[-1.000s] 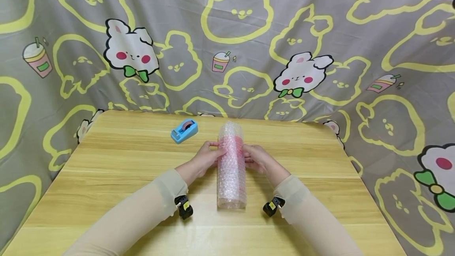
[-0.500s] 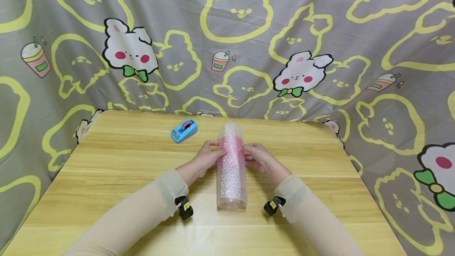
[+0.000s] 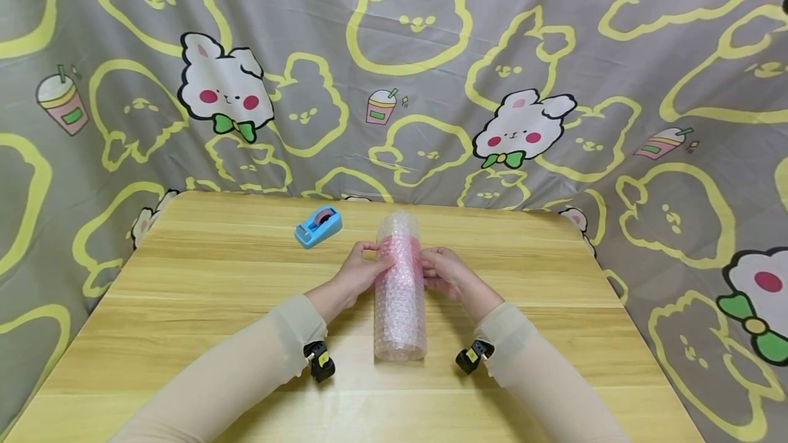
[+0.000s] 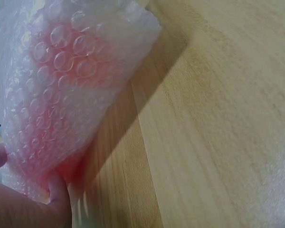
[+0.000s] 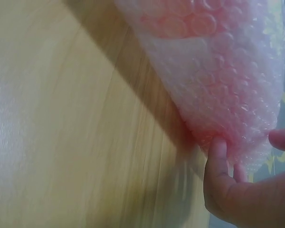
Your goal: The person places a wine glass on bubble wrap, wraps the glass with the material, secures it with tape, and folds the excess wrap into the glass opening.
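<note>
A bundle rolled up in clear bubble wrap (image 3: pixel 400 306) lies lengthwise on the table, pointing away from me. Something pink-red shows through the wrap, but its kind is hidden. My left hand (image 3: pixel 357 273) grips the bundle's left side around the pink part, thumb over the top. On the opposite side my right hand (image 3: pixel 448 273) holds it at about the same height, with fingers bent against the wrap. Both wrist views show the bubbled plastic close up, the left thumb (image 4: pixel 59 199) at its lower end and the right fingers (image 5: pixel 217 159) touching it.
A blue tape dispenser (image 3: pixel 319 225) with a roll of tape stands at the back, left of the bundle. The wooden table (image 3: pixel 529 245) ends at a grey patterned curtain (image 3: pixel 425 101) behind and at both sides.
The bundle has turned slightly between my hands: the pink now spreads more evenly across its top, and its near end sits a touch farther left. The hands stay almost in place.
</note>
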`<state>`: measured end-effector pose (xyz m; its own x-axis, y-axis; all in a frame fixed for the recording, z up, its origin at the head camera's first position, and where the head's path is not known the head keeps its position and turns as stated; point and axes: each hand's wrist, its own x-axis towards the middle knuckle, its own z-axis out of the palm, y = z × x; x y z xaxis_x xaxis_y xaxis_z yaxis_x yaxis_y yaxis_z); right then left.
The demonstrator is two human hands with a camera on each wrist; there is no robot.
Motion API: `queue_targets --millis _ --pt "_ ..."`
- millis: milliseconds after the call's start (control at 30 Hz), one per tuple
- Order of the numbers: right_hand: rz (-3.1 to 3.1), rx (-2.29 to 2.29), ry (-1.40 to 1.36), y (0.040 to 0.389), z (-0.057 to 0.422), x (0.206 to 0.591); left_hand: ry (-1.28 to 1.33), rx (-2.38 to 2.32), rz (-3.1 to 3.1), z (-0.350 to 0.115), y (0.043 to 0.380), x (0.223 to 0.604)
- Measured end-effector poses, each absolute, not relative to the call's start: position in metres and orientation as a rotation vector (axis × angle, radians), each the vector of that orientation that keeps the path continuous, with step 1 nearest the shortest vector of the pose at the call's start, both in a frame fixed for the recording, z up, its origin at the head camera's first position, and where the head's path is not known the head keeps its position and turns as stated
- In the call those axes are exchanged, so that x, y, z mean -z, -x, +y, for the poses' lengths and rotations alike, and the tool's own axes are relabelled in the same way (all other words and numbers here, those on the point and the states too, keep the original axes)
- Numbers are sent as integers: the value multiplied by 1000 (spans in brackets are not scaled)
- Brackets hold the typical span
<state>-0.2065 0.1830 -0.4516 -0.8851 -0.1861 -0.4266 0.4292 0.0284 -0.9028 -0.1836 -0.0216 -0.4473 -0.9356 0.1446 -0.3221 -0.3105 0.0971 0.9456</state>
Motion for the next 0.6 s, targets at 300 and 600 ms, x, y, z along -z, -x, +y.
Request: queue_targets --millis 300,600 --pt "1842 1932 -208 199 179 442 156 -1929 2034 -21 184 450" --pt "1836 1913 -222 200 178 441 168 -1978 2000 -21 183 448"
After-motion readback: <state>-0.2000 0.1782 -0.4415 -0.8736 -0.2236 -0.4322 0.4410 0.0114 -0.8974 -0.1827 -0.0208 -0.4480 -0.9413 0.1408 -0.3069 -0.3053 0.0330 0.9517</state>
